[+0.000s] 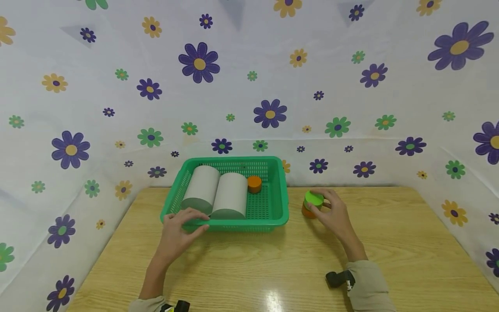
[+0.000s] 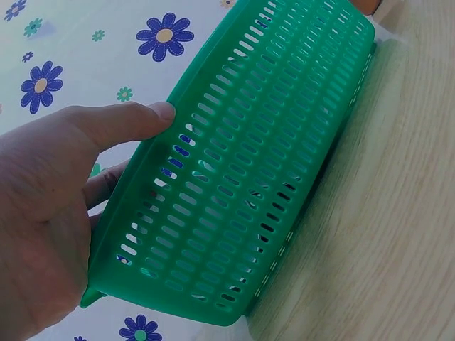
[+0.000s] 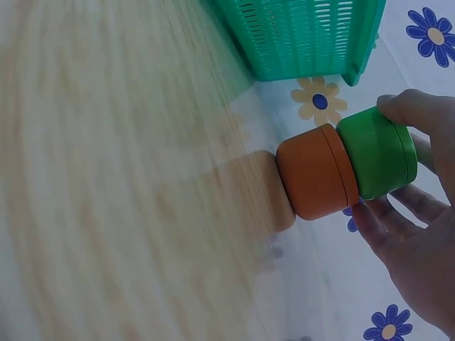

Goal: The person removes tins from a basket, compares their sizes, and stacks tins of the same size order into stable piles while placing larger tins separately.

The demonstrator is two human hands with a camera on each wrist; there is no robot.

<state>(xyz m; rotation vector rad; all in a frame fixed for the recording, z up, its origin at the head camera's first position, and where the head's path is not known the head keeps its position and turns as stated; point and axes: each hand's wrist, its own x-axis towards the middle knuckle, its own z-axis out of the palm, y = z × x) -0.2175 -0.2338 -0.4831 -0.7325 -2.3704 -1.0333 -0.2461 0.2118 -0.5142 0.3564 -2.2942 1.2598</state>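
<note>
My left hand (image 1: 175, 238) grips the near rim of a green plastic basket (image 1: 249, 222) at its left corner. In the left wrist view the thumb lies on the outside of the slotted wall (image 2: 234, 149), with fingers behind the rim. Two white cylinders (image 1: 200, 186) lie side by side in the basket, and a small orange round container (image 1: 254, 185) sits to their right. Right of the basket, my right hand (image 1: 336, 216) holds a small green round container (image 3: 377, 153) between thumb and fingers. It sits on top of an orange one (image 3: 316, 174) standing on the table.
A light wooden table (image 1: 249, 268) carries everything. White cloth (image 1: 241, 95) printed with flowers rises behind the table and at both sides. The basket's right wall stands a short way left of the stacked containers.
</note>
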